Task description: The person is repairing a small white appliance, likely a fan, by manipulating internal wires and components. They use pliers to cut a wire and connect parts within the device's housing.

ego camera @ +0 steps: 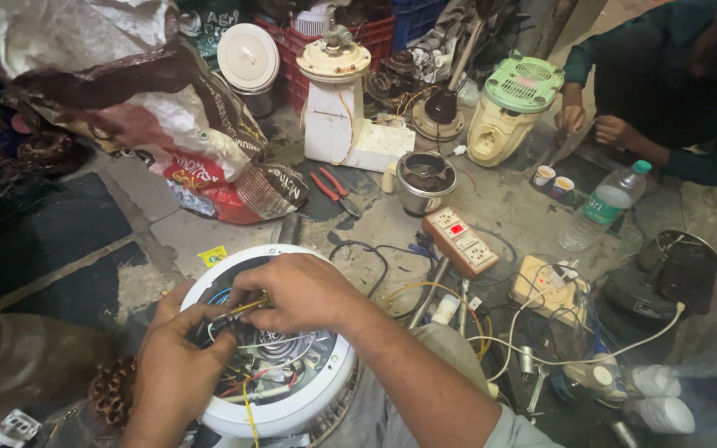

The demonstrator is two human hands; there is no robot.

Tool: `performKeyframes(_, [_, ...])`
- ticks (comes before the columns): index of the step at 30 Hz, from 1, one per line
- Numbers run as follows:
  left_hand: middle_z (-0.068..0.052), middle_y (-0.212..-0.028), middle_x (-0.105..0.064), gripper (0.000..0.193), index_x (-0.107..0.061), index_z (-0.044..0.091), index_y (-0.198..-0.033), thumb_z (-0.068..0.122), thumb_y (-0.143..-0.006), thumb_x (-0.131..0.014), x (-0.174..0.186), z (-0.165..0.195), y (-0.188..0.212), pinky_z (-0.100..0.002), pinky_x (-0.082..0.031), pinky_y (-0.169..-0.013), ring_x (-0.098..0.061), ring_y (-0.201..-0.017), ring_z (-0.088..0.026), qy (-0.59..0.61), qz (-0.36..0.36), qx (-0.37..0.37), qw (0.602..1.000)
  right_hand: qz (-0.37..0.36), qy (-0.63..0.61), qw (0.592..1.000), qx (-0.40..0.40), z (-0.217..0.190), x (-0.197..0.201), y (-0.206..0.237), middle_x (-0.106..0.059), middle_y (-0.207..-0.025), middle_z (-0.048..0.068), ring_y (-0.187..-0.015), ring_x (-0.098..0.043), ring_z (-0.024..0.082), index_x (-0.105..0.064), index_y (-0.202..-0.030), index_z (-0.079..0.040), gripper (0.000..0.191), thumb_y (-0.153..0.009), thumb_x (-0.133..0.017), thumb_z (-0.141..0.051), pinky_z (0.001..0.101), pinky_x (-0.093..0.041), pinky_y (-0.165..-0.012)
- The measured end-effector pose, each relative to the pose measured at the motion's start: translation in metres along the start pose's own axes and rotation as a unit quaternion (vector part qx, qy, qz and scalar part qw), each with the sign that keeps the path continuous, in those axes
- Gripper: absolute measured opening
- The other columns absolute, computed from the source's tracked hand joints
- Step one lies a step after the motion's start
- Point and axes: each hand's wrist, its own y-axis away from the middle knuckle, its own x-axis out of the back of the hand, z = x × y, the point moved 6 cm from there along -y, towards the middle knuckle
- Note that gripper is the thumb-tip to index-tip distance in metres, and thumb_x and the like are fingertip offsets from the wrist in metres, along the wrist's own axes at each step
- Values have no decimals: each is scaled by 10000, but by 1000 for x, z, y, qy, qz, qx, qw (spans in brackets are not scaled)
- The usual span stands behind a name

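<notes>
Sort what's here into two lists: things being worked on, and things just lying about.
Being worked on:
left hand and right hand pinching the yellow wires
round white motor housing

Lying about:
red pliers
power strip
water bottle
green mixer base
steel jar
crumpled sack

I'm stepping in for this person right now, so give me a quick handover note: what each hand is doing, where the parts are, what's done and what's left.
Left hand: grip closed on the wires inside the open white round motor housing.
Right hand: pinching the same wire bundle from above, beside a yellow lead.
Housing sits in front of the person, cover off, windings and coloured wires exposed.
Red-handled pliers lie on the floor beyond; switch and socket board to the right.
Done: housing opened.
Left: wires still loose, housing not closed.
</notes>
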Motion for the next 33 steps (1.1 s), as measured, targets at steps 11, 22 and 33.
performKeyframes(11, [-80,-1494,-542,252,-778,37,-917,77,-669,-793,12,12,-4,-373,-437,-1056,-558,-1312,-295,-14,14,-49,999,3,-8,1000,2,-5,8,-8,-784,-922,40,-872,-749,258,-767,-1046,-212,323,-726,-772,-252,391,-570,-767])
performKeyframes(22, [-143,-1484,-545,228,-780,33,-903,72,-679,-780,0,19,-8,-376,-427,-1073,-552,-1327,-322,12,24,-86,996,4,-2,1000,-2,3,23,-2,-783,-925,41,-876,-745,264,-772,-1063,-228,318,-748,-779,-272,395,-567,-770])
performKeyframes(33, [-101,-1456,-559,287,-780,34,-944,65,-659,-797,2,9,-5,-366,-440,-1055,-566,-1301,-300,6,3,-33,999,13,-24,999,17,6,5,-5,-787,-948,45,-908,-759,246,-757,-1042,-181,306,-746,-777,-258,380,-576,-803])
